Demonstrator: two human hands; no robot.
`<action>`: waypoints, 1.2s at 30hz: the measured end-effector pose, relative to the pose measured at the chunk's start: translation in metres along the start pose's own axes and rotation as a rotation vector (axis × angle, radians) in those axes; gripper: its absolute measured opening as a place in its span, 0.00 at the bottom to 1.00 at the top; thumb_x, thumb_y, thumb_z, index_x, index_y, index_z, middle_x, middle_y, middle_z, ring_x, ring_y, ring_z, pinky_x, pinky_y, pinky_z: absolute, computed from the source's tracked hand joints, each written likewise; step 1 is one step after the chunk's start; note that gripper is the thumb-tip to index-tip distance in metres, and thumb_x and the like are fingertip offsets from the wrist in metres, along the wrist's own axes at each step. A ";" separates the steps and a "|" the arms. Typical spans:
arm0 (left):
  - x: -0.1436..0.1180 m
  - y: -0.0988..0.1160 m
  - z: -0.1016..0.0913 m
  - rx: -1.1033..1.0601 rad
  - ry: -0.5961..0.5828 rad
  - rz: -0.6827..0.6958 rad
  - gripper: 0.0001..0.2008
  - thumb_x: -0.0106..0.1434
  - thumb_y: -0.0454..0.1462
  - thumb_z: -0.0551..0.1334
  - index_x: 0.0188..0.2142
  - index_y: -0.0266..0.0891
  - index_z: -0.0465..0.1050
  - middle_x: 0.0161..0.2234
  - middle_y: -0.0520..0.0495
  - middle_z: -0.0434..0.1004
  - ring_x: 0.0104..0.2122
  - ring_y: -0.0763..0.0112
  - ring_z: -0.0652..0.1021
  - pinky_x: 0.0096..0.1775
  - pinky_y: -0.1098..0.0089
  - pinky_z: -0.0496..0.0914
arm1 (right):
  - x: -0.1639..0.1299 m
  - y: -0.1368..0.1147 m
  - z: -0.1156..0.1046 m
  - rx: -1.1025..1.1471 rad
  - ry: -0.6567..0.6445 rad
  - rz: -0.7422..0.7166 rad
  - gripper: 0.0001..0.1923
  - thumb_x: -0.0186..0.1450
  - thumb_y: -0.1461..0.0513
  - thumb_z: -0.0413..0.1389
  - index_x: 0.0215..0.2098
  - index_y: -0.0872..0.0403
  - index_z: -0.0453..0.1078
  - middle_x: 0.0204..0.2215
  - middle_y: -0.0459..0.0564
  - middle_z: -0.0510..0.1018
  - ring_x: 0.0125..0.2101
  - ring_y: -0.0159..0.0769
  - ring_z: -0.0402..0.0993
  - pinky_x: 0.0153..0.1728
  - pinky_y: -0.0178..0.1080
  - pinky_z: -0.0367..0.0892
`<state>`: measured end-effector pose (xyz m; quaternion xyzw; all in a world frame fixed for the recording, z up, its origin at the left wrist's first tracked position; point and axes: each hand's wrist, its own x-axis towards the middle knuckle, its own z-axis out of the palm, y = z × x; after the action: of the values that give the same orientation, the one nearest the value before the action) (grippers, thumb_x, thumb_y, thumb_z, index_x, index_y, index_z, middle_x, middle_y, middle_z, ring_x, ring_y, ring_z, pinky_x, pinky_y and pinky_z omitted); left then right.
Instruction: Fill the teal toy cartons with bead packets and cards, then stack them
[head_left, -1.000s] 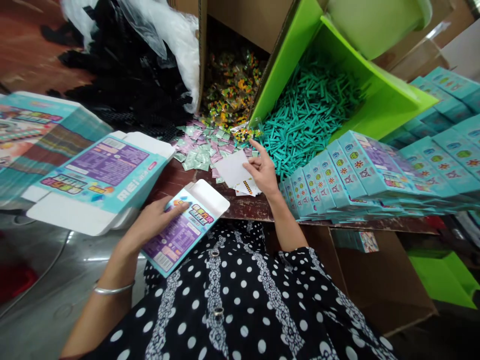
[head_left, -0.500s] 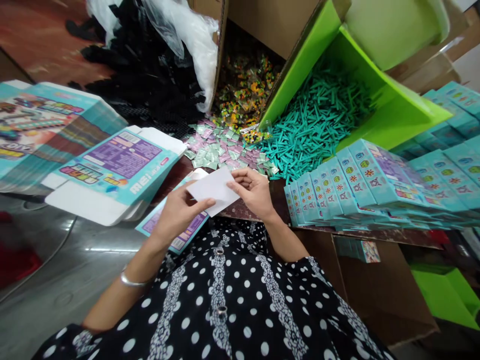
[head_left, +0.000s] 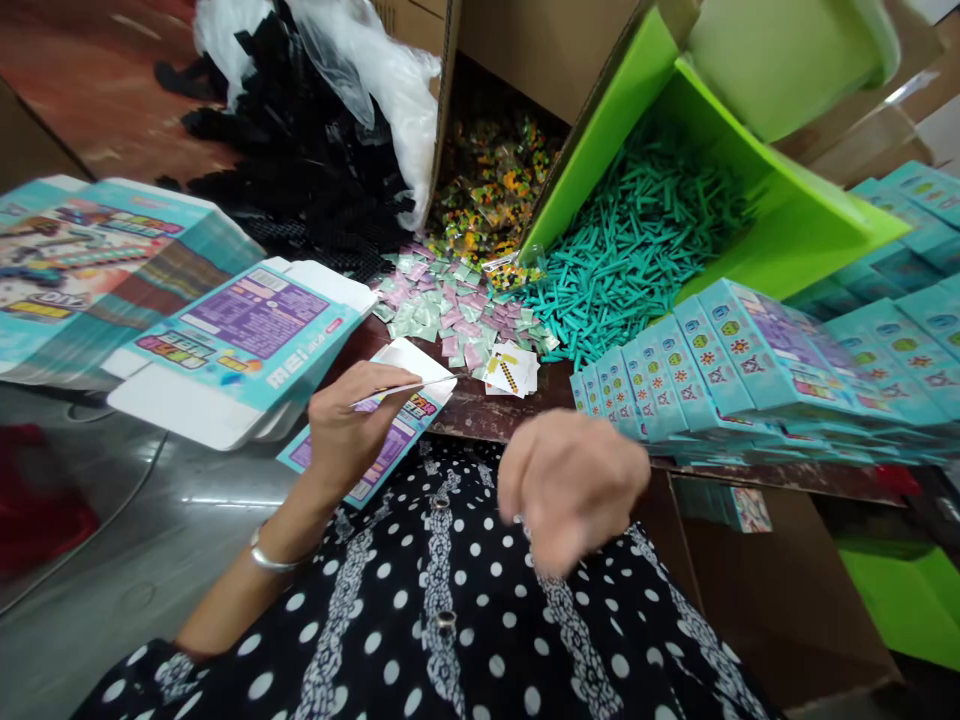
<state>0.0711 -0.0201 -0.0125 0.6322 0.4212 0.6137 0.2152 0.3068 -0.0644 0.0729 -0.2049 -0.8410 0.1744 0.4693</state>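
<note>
The left hand (head_left: 346,425) is pinching a thin white card (head_left: 405,387) edge-on in its grip, over a small teal carton (head_left: 375,450) at the desk's (head_left: 480,412) near edge. The right hand (head_left: 571,485) is hanging blurred, fingers loosely curled, holding nothing.

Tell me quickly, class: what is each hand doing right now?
Left hand: closed on a white card, over a small teal box.
Right hand: blurred, in mid-air, seems to hold nothing; grip cannot be told.
</note>
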 end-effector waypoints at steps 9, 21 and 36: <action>-0.002 -0.001 0.003 -0.016 -0.027 0.009 0.07 0.72 0.45 0.73 0.39 0.47 0.88 0.38 0.48 0.90 0.38 0.59 0.87 0.47 0.57 0.83 | 0.029 0.076 0.009 -0.049 -0.131 0.191 0.08 0.78 0.58 0.61 0.49 0.41 0.84 0.48 0.47 0.88 0.55 0.43 0.82 0.62 0.55 0.76; -0.008 -0.004 -0.002 -0.002 0.012 -0.159 0.06 0.68 0.43 0.74 0.36 0.46 0.89 0.34 0.52 0.89 0.31 0.63 0.84 0.37 0.63 0.80 | 0.004 0.098 0.004 -0.165 0.128 0.531 0.27 0.69 0.41 0.69 0.28 0.49 0.69 0.26 0.42 0.73 0.27 0.34 0.68 0.30 0.38 0.66; -0.020 -0.022 -0.013 0.174 -0.033 0.005 0.08 0.77 0.41 0.67 0.46 0.47 0.87 0.45 0.47 0.90 0.45 0.58 0.87 0.52 0.57 0.80 | -0.057 0.131 -0.033 -0.612 -0.222 0.651 0.39 0.68 0.50 0.73 0.73 0.50 0.71 0.68 0.63 0.78 0.67 0.58 0.74 0.70 0.60 0.69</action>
<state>0.0553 -0.0269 -0.0391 0.6595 0.4677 0.5649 0.1650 0.3863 0.0217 -0.0147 -0.5676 -0.7909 0.0773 0.2150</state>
